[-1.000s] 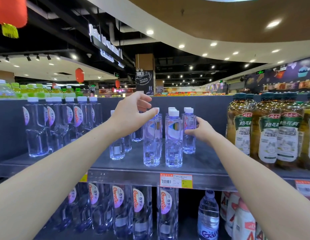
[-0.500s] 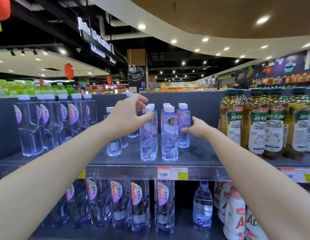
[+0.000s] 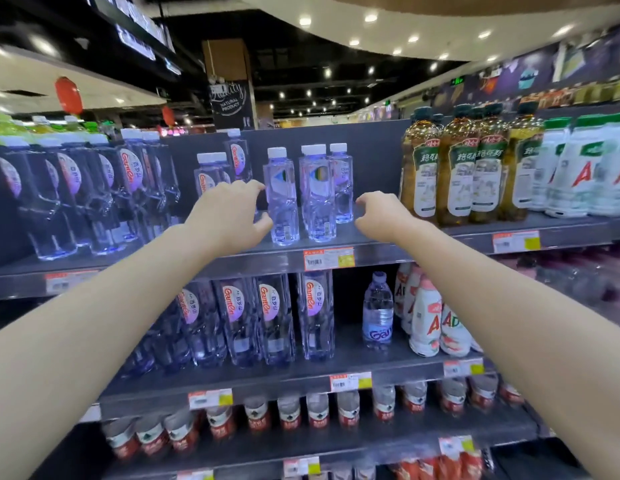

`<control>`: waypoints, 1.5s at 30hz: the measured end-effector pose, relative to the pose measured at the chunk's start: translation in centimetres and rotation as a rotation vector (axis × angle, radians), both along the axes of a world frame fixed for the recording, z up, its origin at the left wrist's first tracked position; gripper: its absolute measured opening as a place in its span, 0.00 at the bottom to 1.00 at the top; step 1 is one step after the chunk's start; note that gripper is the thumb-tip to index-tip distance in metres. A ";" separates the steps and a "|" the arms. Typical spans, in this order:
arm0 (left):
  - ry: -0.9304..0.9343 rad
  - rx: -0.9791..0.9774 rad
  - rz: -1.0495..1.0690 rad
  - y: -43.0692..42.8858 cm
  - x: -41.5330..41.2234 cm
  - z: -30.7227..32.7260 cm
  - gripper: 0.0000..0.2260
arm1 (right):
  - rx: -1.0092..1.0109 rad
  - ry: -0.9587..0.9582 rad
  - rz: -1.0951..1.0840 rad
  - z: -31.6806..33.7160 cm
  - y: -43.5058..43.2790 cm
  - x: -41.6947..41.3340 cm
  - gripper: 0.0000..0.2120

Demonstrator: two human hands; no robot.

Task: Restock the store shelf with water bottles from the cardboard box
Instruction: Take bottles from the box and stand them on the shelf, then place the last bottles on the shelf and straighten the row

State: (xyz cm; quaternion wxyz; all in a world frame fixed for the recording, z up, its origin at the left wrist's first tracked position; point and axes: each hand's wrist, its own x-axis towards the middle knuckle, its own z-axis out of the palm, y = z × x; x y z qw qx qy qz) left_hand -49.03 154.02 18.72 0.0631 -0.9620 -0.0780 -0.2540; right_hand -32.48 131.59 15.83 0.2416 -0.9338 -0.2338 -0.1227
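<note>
Both hands have dropped and spread apart since a second ago: the left hand [image 3: 228,213], which was up at the bottle caps, now sits low beside the front small water bottle [image 3: 281,199], fingers curled loosely near its side but gripping nothing; the right hand [image 3: 381,216], which had been touching a bottle further back, is off it, relaxed and empty, just right of the cluster of small water bottles [image 3: 319,195] at frame centre. That reads as the placing being done and the arms starting to pull away, probably for another load; the cardboard box is not in view. Beneath the bottles, the grey top shelf [image 3: 381,242] has bare space in front and to the right, before the tea bottles [image 3: 464,168]. Lower shelves are well stocked under bright ceiling spots in a supermarket aisle.
</note>
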 end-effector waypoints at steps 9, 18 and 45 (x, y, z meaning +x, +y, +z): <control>0.159 0.033 0.171 -4.9 -8.3 -4.2 0.27 | -0.167 -0.034 0.095 -3.2 -2.9 -11.9 0.17; 0.334 -0.026 0.261 -9.8 -20.8 -12.9 0.27 | -0.289 0.044 0.279 -9.6 -4.6 -25.8 0.19; 0.722 -0.253 0.742 14.2 -68.9 -33.9 0.25 | -0.499 0.314 0.756 -31.0 26.5 -67.1 0.19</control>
